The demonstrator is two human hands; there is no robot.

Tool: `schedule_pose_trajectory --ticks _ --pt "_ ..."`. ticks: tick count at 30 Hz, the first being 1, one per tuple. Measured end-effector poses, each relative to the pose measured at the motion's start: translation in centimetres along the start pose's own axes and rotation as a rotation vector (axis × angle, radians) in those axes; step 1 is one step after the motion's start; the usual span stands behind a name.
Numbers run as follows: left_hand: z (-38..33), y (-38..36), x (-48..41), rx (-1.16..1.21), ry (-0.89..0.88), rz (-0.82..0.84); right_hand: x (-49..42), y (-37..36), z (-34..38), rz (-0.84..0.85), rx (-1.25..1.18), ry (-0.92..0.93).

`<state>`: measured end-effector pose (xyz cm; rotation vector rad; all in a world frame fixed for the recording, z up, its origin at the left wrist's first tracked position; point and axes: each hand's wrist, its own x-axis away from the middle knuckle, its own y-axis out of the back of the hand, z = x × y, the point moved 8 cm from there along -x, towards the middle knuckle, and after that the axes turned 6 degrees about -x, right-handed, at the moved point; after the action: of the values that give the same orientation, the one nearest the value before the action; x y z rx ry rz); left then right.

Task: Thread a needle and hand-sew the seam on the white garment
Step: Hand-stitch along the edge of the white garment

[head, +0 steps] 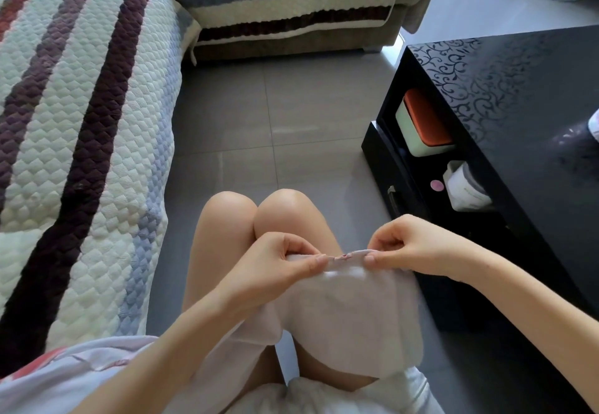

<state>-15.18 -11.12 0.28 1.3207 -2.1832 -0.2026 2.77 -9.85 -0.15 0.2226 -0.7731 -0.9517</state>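
Note:
A white garment (346,310) lies draped over my lap and thighs. My left hand (278,261) pinches its top edge between thumb and fingers on the left. My right hand (402,245) pinches the same edge on the right, fingers curled. Between the two hands the edge is stretched taut, and a small pinkish spot (346,255) shows on the seam there. No needle or thread is plainly visible.
A glossy black coffee table (518,115) stands close on my right, with an orange-lidded box (424,125) and a white packet (466,187) on its lower shelf. A striped quilted sofa (74,141) is on my left. Grey tiled floor (269,115) lies ahead.

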Motion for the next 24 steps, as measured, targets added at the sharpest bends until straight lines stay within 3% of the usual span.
schedule_pose_trajectory --ticks 5,11,14,19,24 --pt "0.7 0.9 0.1 0.031 0.031 -0.106 0.5 2.2 2.4 -0.298 -0.273 0.252" --pt "0.6 1.0 -0.1 0.077 0.048 -0.084 0.8 6.5 8.7 -0.562 -0.422 0.592" --pt "0.8 1.2 -0.1 0.081 0.057 -0.114 0.7 7.1 11.6 -0.548 -0.292 0.635" --pt "1.7 1.8 0.1 0.127 0.124 -0.195 0.2 1.1 9.5 -0.274 0.088 0.498" --pt "2.0 1.9 0.1 0.138 0.134 -0.214 1.2 -1.8 6.6 -0.394 0.151 0.437"
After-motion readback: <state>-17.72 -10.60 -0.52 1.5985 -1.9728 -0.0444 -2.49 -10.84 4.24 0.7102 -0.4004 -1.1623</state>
